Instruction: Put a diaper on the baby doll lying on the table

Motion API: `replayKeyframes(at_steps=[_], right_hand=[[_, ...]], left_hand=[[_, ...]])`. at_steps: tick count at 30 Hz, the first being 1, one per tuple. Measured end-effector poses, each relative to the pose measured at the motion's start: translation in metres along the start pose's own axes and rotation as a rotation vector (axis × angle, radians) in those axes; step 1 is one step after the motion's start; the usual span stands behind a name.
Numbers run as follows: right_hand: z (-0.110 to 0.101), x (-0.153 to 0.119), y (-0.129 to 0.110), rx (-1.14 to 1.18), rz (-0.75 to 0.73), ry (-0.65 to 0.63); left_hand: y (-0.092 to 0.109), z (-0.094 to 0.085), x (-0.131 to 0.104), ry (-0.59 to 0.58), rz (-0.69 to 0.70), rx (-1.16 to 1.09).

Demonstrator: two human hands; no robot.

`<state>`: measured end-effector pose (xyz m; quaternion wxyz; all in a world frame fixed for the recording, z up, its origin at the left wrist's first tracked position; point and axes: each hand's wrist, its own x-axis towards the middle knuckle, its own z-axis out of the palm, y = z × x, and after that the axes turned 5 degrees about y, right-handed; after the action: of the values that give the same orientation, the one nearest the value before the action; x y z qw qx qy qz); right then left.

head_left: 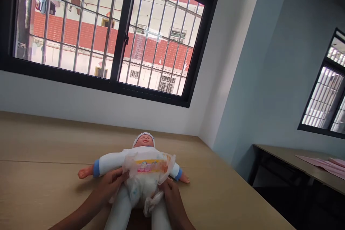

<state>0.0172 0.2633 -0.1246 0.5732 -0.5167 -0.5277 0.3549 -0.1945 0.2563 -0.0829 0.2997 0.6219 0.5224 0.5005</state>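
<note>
White diaper, colourful waistband, on doll

The doll's legs run off the bottom edge, feet out of sight. Both forearms are cut off there too. The left hand's fingertips slip under the diaper's crumpled side, so their grip is hard to read; the right hand likewise has fingers tucked behind the folds. The print on the diaper band is too small to read. Pink sheets on the far table run past the right edge.
</note>
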Motion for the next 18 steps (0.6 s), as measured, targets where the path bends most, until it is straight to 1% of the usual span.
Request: replayKeyframes(at_steps=[2, 3, 5, 7, 8, 11, 13, 14, 16, 18], right_hand=[[-0.004, -0.005, 0.0, -0.009, -0.068, 0.016], [-0.006, -0.008, 0.002, 0.01, -0.09, 0.018], [-0.01, -0.012, 0.008, 0.069, -0.105, -0.014], [-0.012, -0.015, 0.013, 0.122, -0.09, -0.072], [-0.013, -0.016, 0.014, 0.137, -0.081, -0.099], [-0.012, -0.017, 0.005, 0.112, -0.027, -0.104], [-0.012, -0.016, -0.005, 0.077, -0.014, -0.096], [-0.012, -0.015, -0.01, 0.068, -0.03, -0.09], [-0.014, -0.012, -0.016, 0.053, -0.103, -0.08], [-0.017, -0.006, -0.018, -0.026, -0.197, -0.072]], left_hand=[[-0.002, -0.001, -0.002, 0.003, -0.012, 0.008], [-0.005, -0.001, -0.003, 0.024, 0.02, 0.022], [-0.014, -0.001, -0.005, 0.081, 0.139, 0.047], [-0.025, -0.002, -0.007, 0.103, 0.239, 0.047], [-0.03, -0.002, -0.008, 0.118, 0.259, 0.045], [-0.039, 0.001, -0.014, 0.183, 0.247, 0.062], [-0.035, 0.004, -0.017, 0.187, 0.233, 0.086], [-0.031, 0.006, -0.018, 0.172, 0.23, 0.088], [-0.021, 0.008, -0.018, 0.141, 0.226, 0.065], [-0.011, 0.006, -0.017, 0.125, 0.201, 0.044]])
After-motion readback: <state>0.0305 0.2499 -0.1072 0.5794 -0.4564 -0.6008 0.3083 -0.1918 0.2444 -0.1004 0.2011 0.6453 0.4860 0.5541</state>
